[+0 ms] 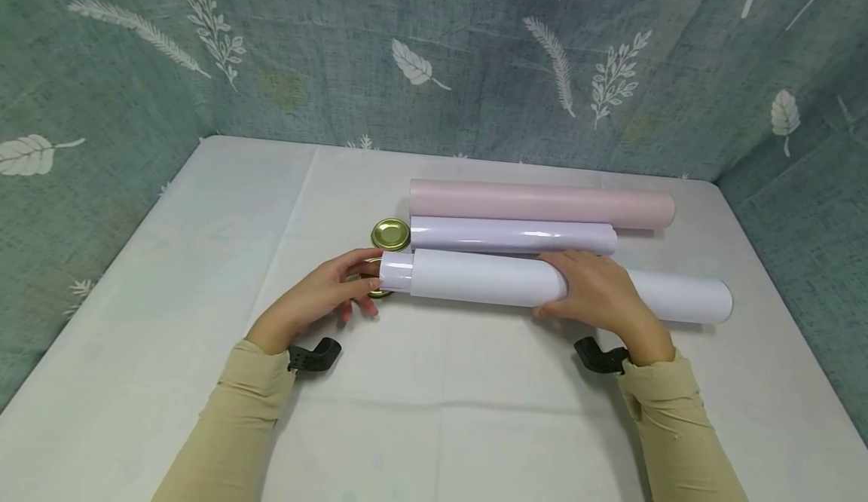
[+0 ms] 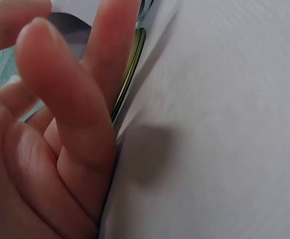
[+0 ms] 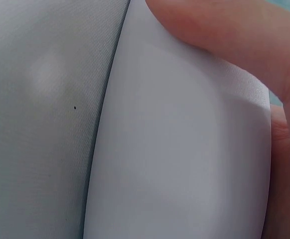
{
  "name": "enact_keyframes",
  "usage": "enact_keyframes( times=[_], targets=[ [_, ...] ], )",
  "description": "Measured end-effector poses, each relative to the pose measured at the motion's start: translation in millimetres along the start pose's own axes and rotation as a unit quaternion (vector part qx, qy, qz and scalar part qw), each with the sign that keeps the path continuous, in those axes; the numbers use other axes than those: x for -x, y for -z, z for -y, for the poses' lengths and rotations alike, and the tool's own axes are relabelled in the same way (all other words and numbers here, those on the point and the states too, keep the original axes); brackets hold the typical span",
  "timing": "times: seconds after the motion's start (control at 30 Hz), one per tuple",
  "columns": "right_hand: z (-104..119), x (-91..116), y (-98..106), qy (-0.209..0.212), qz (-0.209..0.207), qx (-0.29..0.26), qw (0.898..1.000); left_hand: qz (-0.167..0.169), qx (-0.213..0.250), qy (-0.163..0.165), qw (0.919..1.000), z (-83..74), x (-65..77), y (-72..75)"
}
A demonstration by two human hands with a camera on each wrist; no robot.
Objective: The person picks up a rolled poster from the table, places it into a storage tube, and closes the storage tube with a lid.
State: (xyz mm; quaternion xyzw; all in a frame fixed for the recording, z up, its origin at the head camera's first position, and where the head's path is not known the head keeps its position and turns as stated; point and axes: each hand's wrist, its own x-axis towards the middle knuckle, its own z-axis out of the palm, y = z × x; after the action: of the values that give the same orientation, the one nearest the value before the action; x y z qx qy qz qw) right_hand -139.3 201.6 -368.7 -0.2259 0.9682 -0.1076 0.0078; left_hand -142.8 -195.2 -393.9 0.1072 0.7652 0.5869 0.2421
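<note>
White roll (image 1: 488,279) (in right grip (image 1: 600,291)), gold lid (image 1: 390,234)

We see a white-covered table (image 1: 441,434), with green-grey leaf-patterned fabric (image 1: 305,42) hanging beyond its far, left and right edges.

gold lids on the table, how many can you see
2. One gold lid lies beside the left end of the lavender roll; a second lid is by the left hand, partly hidden behind its fingers. More could be hidden there.
</note>
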Motion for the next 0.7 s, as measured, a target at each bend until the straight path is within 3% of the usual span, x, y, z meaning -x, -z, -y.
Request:
enact_keyframes(
  times=[0.13,0.37,0.7],
  targets=[
    [0.4,-0.4,0.2,-0.001,0.004,0.001,1.000,-0.003,-0.011,0.004,0.9999,-2.5,-1.4,-2.7],
    [1.2,-0.5,0.6,-0.003,0.007,0.003,1.000,-0.009,-0.027,0.012,0.9995,-27.6,8.7,-10.9],
    [0.0,-0.7,-0.1,0.000,0.004,0.001,1.000,-0.020,-0.039,0.019,0.9989,-32.4,8.3,-17.7]
  ],
)
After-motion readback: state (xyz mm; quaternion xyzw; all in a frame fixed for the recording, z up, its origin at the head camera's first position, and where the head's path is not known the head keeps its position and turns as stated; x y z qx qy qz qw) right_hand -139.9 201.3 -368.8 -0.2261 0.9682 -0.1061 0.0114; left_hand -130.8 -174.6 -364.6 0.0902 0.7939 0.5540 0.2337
